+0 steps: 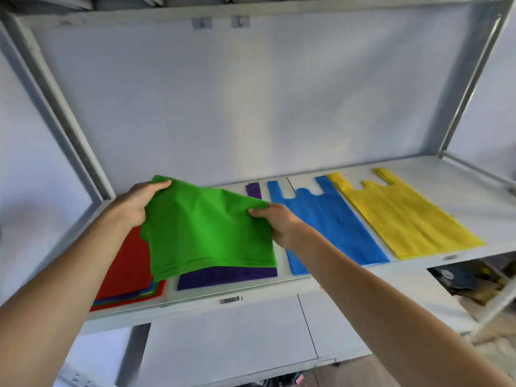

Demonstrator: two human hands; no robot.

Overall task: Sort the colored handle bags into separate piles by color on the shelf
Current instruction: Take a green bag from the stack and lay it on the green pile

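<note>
1. Both hands grip one green bag (206,233) and hold it up above the left half of the shelf (452,174): the left hand (136,203) pinches its far left corner with the fingers curled over the top edge, and the right hand (275,222) pinches its right edge, thumb on top.
2. The shelf is a pale grey board in a grey metal frame, running left to right, with a plain grey back panel (251,101) behind it.
3. The green bag hangs as a slack sheet between the two hands, its near edge drooping over the piles below it.
4. A yellow bag pile (402,216) lies flat at the right end of the shelf, handles toward the far side.
5. A blue bag pile (332,227) lies just left of the yellow one, touching or slightly under its left edge, handles also pointing far.
6. A purple bag pile (227,276) lies left of the blue, mostly hidden beneath the green bag; one handle shows at the far side.
7. A mixed stack (128,272) with a red bag on top sits at the left end; blue, green and purple edges show at its near corner.
8. A barcode label (229,300) is stuck on the front edge of the shelf, below the purple pile.
</note>
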